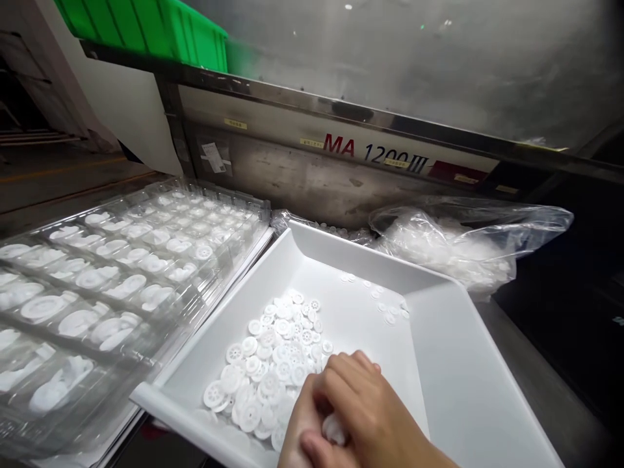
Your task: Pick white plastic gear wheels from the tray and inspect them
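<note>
**Hands gathered over the white wheels in the tray**

Your right hand lies on top, fingers curled down and mostly closed, at the near edge of the heap of white plastic wheels. Your left hand sits under and just left of it, only partly in view at the bottom edge. Between the two, a small stack of white wheels shows, pinched where the hands meet; you cannot tell which hand carries most of the hold.

Most of the wheels lie in a loose pile on the floor of the white tray, toward its left half, touching your fingers. A few stray pieces rest apart near the tray's far wall.

To the left, just beside the tray, clear blister trays hold rows of white parts in their pockets. Behind the tray, a clear plastic bag of white pieces lies against the machine panel marked "MA 1200III". A green bin stands on top of the machine at upper left.
</note>
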`<state>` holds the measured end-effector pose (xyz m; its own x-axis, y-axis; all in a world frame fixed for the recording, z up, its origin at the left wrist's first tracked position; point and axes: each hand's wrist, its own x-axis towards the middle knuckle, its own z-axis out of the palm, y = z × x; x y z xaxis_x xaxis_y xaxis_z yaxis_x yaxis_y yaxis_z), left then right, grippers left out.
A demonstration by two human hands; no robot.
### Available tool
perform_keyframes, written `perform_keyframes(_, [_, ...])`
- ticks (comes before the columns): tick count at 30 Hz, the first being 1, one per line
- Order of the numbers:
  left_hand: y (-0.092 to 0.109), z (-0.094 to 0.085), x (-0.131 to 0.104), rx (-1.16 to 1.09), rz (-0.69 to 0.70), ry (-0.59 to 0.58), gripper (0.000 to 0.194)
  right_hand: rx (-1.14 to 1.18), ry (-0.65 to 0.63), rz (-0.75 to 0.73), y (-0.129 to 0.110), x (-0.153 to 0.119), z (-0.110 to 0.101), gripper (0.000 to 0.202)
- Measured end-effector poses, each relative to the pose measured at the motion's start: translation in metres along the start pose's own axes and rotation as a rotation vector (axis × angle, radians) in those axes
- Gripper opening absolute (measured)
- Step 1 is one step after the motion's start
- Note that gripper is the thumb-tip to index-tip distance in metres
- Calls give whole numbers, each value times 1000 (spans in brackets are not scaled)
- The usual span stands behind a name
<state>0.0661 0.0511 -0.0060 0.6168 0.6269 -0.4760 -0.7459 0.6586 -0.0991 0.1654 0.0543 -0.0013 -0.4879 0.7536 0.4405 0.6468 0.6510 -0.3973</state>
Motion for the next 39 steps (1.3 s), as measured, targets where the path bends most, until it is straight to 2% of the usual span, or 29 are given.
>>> perform_keyframes(3, [2,7,3,-72,-25,-34,34,7,-95,-19,9,-4,-12,36])
perform_keyframes(7, [4,16,5,-152,-73,-23,10,31,-181,-24,17,-6,-33,39])
perform_keyframes(9, [4,17,6,-153,-82,-7,12,16,-183,-6,19,-9,-40,46])
perform_keyframes(13, [2,16,4,-117,-67,-10,19,-86,-222,74,23,-15,-51,37])
perform_keyframes(16, [0,13,2,-78,-108,-34,17,-94,-338,164,26,-18,-59,29])
perform_keyframes(19, [-2,12,3,-43,-172,-90,19,29,-428,223,26,-18,-64,25])
perform_keyframes(21, [-4,11,4,-36,-184,-117,24,71,-388,244,24,-17,-66,20])
perform_keyframes(25, [-3,9,5,-2,-147,-149,42,-82,-163,219,22,-14,-66,10])
perform_keyframes(29, [-1,9,3,7,-98,-98,48,-215,-38,164,24,-16,-62,16])
perform_keyframes(32, [0,9,1,-6,-110,-58,48,-246,-14,139,25,-20,-61,18])
perform_keyframes(34, [-1,8,0,-3,-113,-79,51,-240,-21,126,25,-22,-61,16])
perform_keyframes(37, [0,9,-4,13,-99,-108,52,-191,-76,113,22,-24,-65,11])
perform_keyframes(39, [1,11,-7,34,-94,-79,51,-133,-130,154,21,-25,-68,13])
